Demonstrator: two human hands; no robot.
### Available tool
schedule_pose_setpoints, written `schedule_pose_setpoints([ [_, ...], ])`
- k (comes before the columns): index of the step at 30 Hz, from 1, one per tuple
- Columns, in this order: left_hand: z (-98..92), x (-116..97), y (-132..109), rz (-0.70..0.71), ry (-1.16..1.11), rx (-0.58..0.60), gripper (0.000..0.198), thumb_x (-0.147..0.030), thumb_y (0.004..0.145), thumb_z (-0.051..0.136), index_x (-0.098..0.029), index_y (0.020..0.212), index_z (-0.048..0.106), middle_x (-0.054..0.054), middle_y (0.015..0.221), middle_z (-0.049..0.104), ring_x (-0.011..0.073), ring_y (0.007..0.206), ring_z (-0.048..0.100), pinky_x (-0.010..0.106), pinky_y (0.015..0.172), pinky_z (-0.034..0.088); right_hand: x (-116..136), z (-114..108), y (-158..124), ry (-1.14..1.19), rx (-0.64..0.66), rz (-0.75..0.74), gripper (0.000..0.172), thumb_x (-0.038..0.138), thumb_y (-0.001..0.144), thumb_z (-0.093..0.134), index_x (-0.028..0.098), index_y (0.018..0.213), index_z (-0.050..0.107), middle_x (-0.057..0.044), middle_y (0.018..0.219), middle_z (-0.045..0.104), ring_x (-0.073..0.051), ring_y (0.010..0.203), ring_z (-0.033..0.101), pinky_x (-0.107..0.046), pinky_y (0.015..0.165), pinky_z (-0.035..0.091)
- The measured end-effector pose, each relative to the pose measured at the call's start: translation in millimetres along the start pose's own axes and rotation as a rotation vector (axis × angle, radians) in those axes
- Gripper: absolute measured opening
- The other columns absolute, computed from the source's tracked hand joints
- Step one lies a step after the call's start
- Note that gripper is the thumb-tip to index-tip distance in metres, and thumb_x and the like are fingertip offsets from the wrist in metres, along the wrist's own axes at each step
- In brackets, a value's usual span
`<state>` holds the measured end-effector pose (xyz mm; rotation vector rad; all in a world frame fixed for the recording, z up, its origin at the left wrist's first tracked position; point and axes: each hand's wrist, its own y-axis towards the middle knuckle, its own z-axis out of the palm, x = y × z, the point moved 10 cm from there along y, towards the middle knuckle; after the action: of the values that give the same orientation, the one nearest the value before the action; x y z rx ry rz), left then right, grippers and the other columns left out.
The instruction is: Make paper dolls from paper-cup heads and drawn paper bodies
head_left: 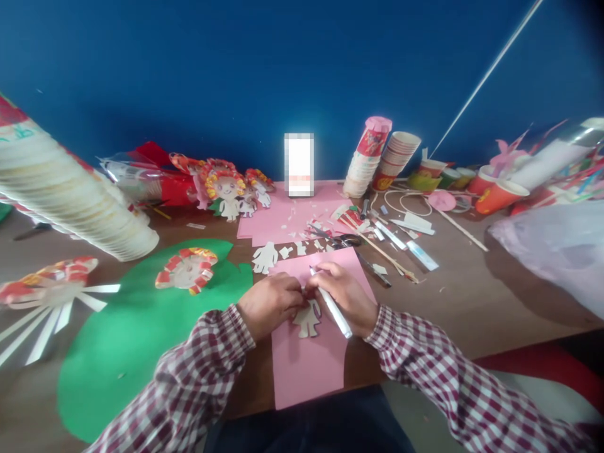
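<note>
A small white paper figure cutout [306, 321] lies on a sheet of pink paper [309, 371] in front of me. My left hand [272, 304] is closed at the figure's upper end, its fingertips covering that part. In my right hand [346, 294] is a white marker pen [334, 309], slanting from the upper left down to the right. The fingertips of both hands meet close together above the figure. Another white figure cutout [265, 258] lies just past the pink sheet, beside small paper scraps [301, 248].
A green paper shape [113, 352] spreads to the left, bearing a red-and-white paper ring piece [186, 270]. Stacked paper cups [80, 195] lean at far left; more cup stacks [368, 157] stand at the back. Scissors [346, 240] and a glue stick [422, 255] lie beyond my right hand.
</note>
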<state>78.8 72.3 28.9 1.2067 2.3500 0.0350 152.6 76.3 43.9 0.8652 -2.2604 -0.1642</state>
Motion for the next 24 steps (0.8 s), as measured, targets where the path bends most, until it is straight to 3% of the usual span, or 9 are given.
schedule_pose_setpoints([
  [8,-2.5,-2.3,-2.1,0.049,-0.017,-0.052,0.020,-0.020,0.089,0.051,-0.020,0.085,0.071,0.005,0.088,0.065,0.0155,0.081,0.059,0.029,0.072,0.048,0.1,2.4,-0.4,-0.006,0.006,-0.010,0.018,0.013,0.086,0.050,0.020,0.097,0.062,-0.008,0.098,0.062,-0.021,0.097,0.057,-0.036,0.089,0.047],
  [13,-4.0,-1.2,-3.9,0.044,-0.050,-0.078,0.020,-0.016,0.087,0.051,-0.019,0.088,0.071,0.006,0.089,0.065,0.0170,0.082,0.059,0.030,0.073,0.048,6.5,-20.5,-6.0,0.065,-0.135,-0.026,0.027,0.015,0.088,0.048,0.022,0.111,0.061,-0.008,0.094,0.066,-0.022,0.099,0.058,-0.039,0.088,0.048],
  [16,-4.3,-2.2,-2.9,0.028,-0.057,-0.055,0.020,-0.015,0.086,0.051,-0.019,0.087,0.070,0.005,0.085,0.064,0.0161,0.078,0.057,0.029,0.069,0.047,5.4,-32.1,-13.6,0.228,-0.143,0.077,0.029,0.023,0.091,0.049,0.021,0.119,0.057,-0.005,0.084,0.068,-0.019,0.085,0.063,-0.034,0.078,0.052],
  [18,-5.1,-5.7,-2.1,0.042,-0.065,-0.040,0.019,-0.014,0.084,0.052,-0.018,0.086,0.070,0.005,0.084,0.064,0.0161,0.078,0.056,0.028,0.069,0.046,2.9,-32.8,-21.2,0.309,-0.122,0.176,0.026,0.027,0.091,0.052,0.020,0.114,0.061,-0.006,0.086,0.068,-0.018,0.082,0.064,-0.030,0.072,0.053],
  [24,-7.2,-10.1,-2.8,0.071,-0.058,-0.065,0.016,-0.016,0.082,0.053,-0.018,0.083,0.069,0.006,0.084,0.062,0.0169,0.079,0.055,0.030,0.072,0.044,-6.9,-6.4,-43.2,0.400,-0.057,0.376,0.017,0.030,0.089,0.052,0.017,0.088,0.062,-0.001,0.063,0.061,-0.012,0.054,0.057,-0.021,0.049,0.047],
])
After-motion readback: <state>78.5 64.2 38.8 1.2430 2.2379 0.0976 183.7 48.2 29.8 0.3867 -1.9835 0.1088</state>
